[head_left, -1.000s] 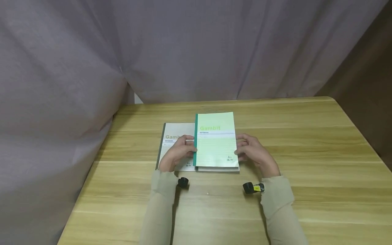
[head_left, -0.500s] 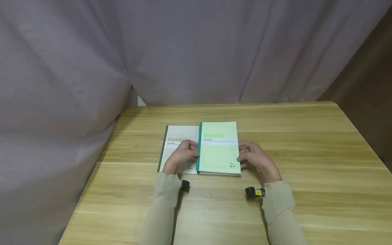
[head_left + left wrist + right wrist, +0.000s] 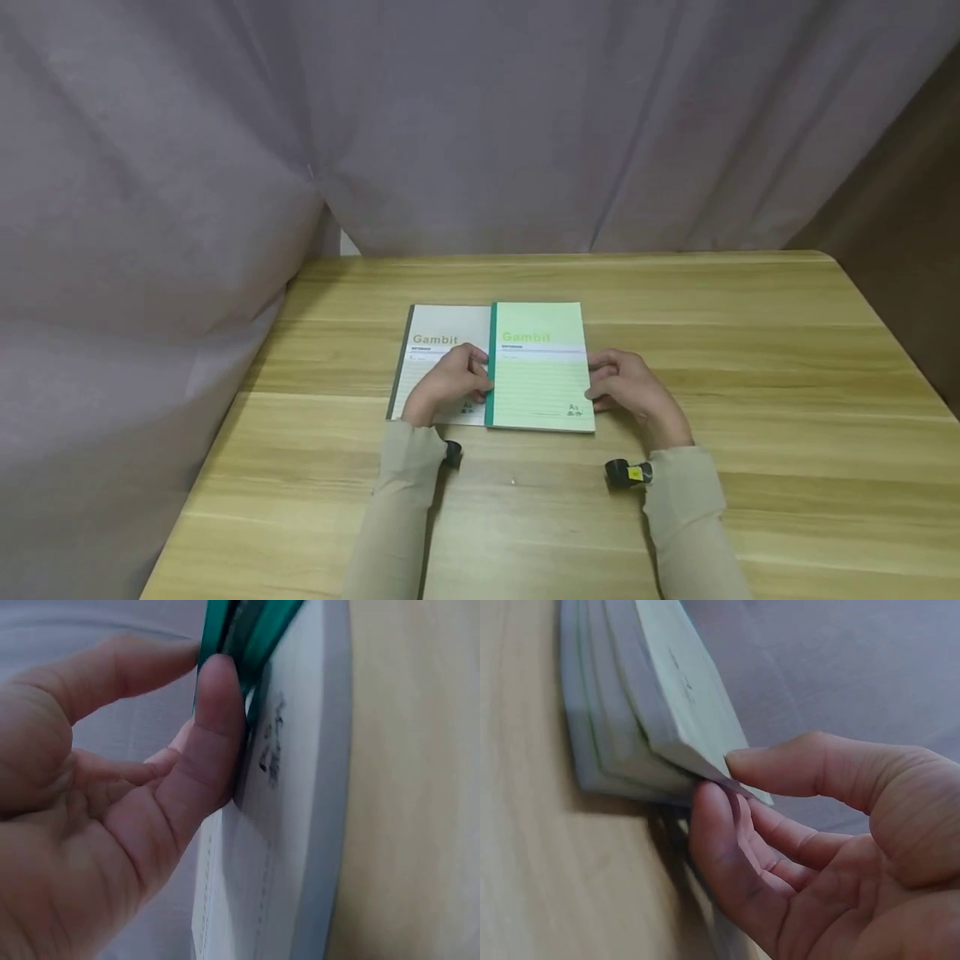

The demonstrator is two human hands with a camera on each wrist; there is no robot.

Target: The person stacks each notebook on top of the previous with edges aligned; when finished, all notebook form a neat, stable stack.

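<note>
The green notebook (image 3: 540,367) is a flat rectangle with a pale green lined cover and a dark green spine strip. It lies at the centre of the desk (image 3: 750,400), on top of a small stack whose thin paper edges fan out below it in the right wrist view. Its left part overlaps the grey notebook (image 3: 435,354), a matching rectangle with a pale grey cover and dark spine, flat on the desk.

The left hand (image 3: 448,385) is clamped on the green notebook's spine edge: thumb and forefinger pinch the green strip. The right hand (image 3: 630,390) grips the opposite long edge, thumb on top and curled fingers beneath the cover corner.

The desk is smooth light wood-grain laminate with a straight far edge and a rounded far right corner. Bare surface extends to the right of the notebooks and on the near side around the sleeves. A grey fabric curtain (image 3: 480,125), hanging in soft folds, closes the far and left sides.
</note>
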